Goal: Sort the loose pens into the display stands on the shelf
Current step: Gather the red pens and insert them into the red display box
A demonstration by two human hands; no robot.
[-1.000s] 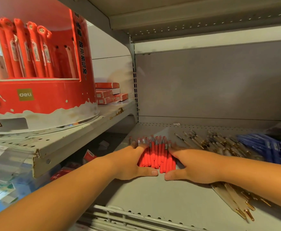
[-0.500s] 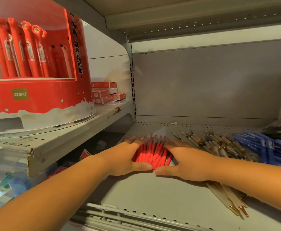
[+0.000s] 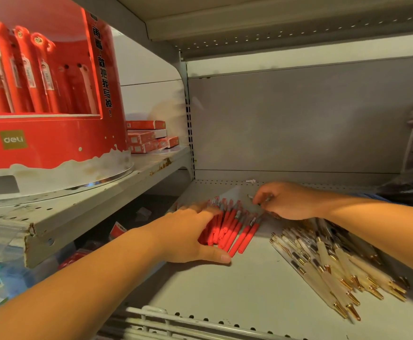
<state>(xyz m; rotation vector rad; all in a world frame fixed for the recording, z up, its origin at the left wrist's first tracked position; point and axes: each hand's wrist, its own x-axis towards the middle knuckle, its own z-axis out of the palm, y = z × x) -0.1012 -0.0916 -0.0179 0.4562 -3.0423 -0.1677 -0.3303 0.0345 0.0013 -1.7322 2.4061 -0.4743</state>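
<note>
One head-worn view looks forward and down, close over the shelf (image 3: 249, 288).

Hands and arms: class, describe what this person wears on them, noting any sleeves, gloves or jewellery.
No sleeve shows on the left forearm or right forearm; both are bare to the frame edge. The left hand and right hand wear no gloves, and no ring, watch or bracelet is visible. The left thumbnail is short and unpainted.
</note>
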